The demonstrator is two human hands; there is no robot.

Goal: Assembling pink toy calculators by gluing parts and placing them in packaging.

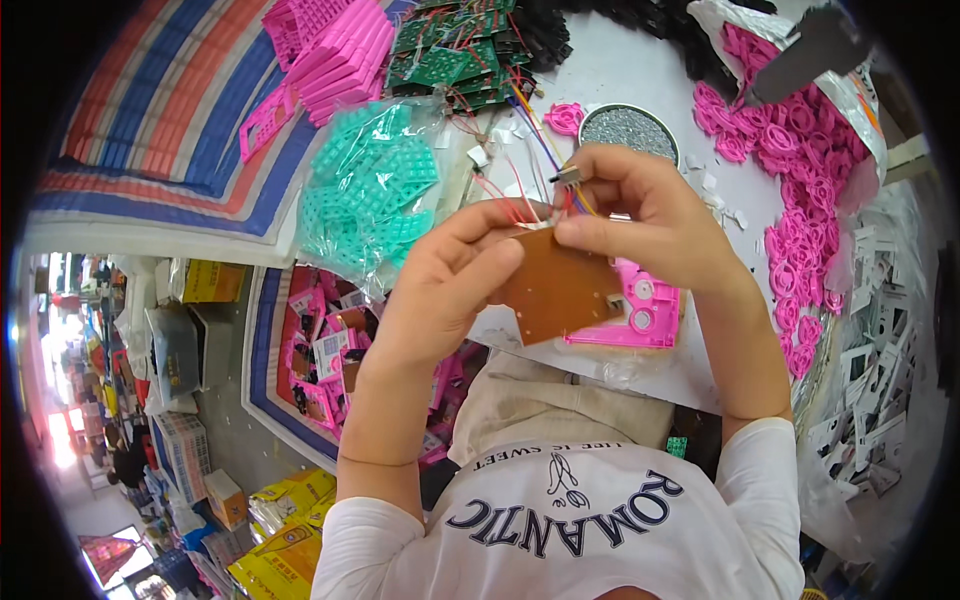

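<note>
A brown circuit board [560, 285] is held up in front of my chest, its plain side with small solder points toward me. My left hand [450, 275] pinches its upper left edge between thumb and fingers. My right hand [650, 215] is closed at the upper edge, gripping the coloured wires [578, 200] by the board, with its thumb against the board's corner. A small metallic part [568, 175] shows at the right index fingertip. Red and white wires run up behind the board. Below my right hand a pink plastic housing [655, 310] lies on the table, partly hidden by the board.
Beyond my hands stand a round tin of small screws [630, 130] and a stack of green circuit boards [455, 60]. Bagged teal keypad pieces [370, 180] lie left; many pink ring-shaped parts [790, 150] spill at right. A striped bin [330, 370] holds pink assemblies.
</note>
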